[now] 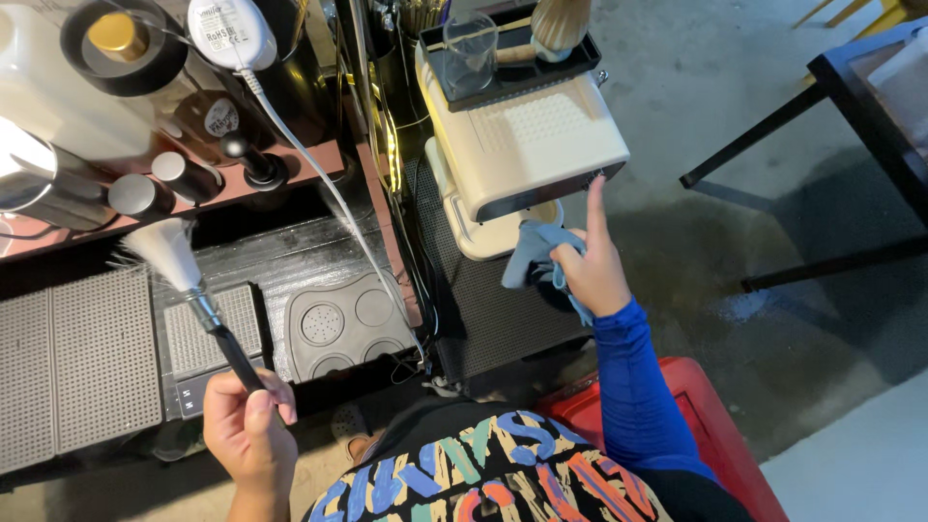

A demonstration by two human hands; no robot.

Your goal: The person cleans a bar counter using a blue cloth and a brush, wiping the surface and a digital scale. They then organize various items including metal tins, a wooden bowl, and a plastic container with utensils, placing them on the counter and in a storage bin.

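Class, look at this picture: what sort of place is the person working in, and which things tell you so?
Probably a small coffee stall or cart. A cream espresso machine sits on a black mat, a round tamping mat lies beside it, and the left hand holds a brush while the right hand holds a blue cloth.

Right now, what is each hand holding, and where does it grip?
Left hand grips a brush by its black handle; right hand bunches a blue cloth.

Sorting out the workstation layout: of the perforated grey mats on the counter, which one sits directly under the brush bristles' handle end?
The small square perforated mat, just left of the tamping mat with round recesses. The brush in the left hand crosses it; the two larger mats lie further left.
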